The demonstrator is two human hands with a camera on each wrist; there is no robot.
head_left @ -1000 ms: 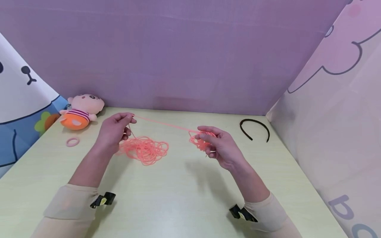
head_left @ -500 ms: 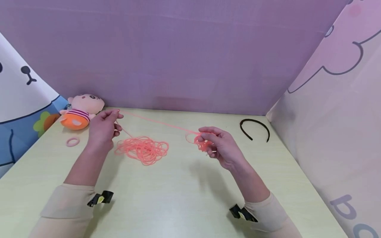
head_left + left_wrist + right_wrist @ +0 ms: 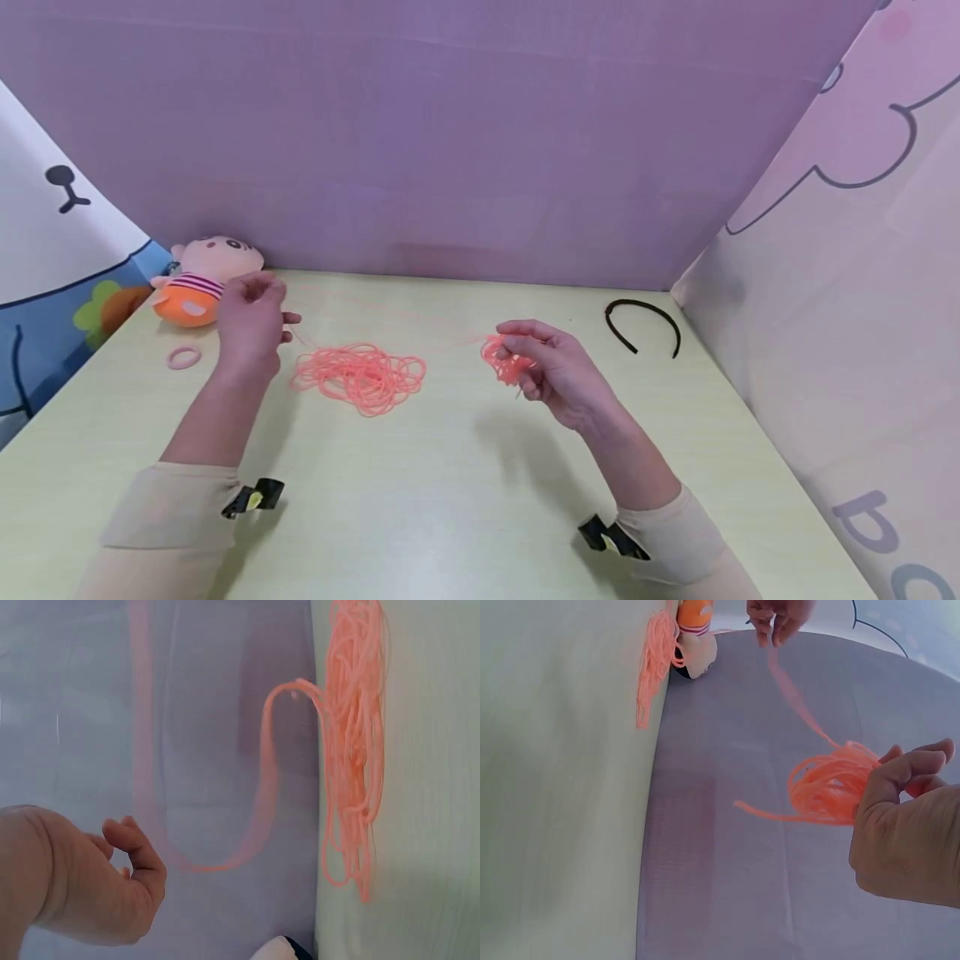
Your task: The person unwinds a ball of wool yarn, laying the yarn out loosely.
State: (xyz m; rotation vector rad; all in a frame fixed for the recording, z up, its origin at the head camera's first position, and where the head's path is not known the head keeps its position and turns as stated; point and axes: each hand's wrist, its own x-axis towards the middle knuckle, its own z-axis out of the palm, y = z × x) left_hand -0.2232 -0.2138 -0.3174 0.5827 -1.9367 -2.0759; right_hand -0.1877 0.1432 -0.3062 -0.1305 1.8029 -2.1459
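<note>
On my feed, the thin salmon-pink cord lies mostly as a loose, flattened heap of loops [image 3: 360,379] on the pale wood-grain table [image 3: 420,500], long axis left to right. A small looped bundle of the same cord [image 3: 829,787] is held above the table, pinched in the right hand [image 3: 555,362]; its free tail points down. A blurred strand [image 3: 802,709] runs from it toward the left hand [image 3: 247,321], well apart; I cannot tell whether those fingers grip it. I read this as gathering cord; next calls for bringing slack to the bundle without loosening it. Outward: an orange-bottomed plush doll [image 3: 198,292], a black arched headband [image 3: 645,303].
</note>
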